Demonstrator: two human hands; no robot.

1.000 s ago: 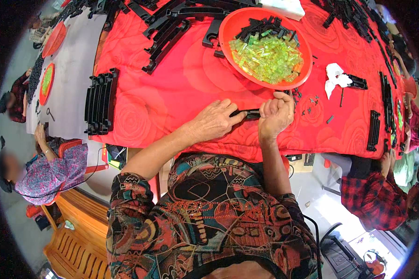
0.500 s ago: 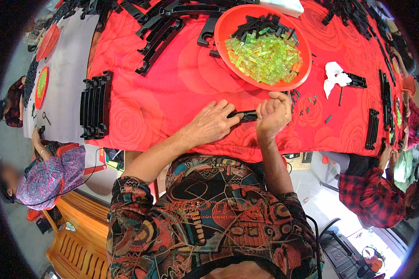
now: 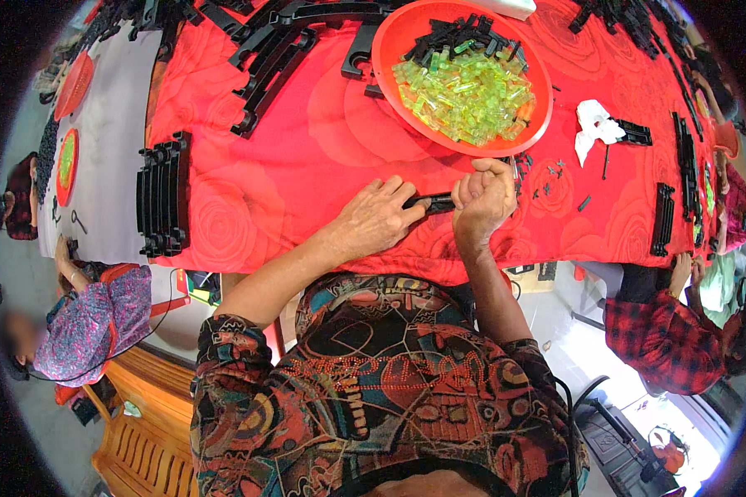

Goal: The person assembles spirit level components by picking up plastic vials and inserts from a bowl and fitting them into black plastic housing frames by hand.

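Note:
A long black plastic part [image 3: 442,202] lies low over the red cloth, stretched between my two hands. The fingers of my left hand [image 3: 375,212] are closed on its left end, thumb against the near side. My right hand [image 3: 482,199] is curled into a fist at the part's right end, and its fingers hide that end. Whether the fist also holds a small tool cannot be made out. Just beyond the right hand stands a red basin [image 3: 379,62] holding yellow-green clear pieces [image 3: 464,95] and small black pieces [image 3: 472,35].
Black slotted bars [image 3: 164,195] stand in a row at the left edge of the red cloth [image 3: 249,186]. More long black parts [image 3: 273,79] lie at the back. Rightward are tiny black bits [image 3: 547,178], a white tissue [image 3: 595,128] and a thin rod [image 3: 606,161]. People work at both sides.
The view has shifted slightly, so the basin and bars sit a little further left. Both hands keep their grip on the black part, with the right fist barely moved.

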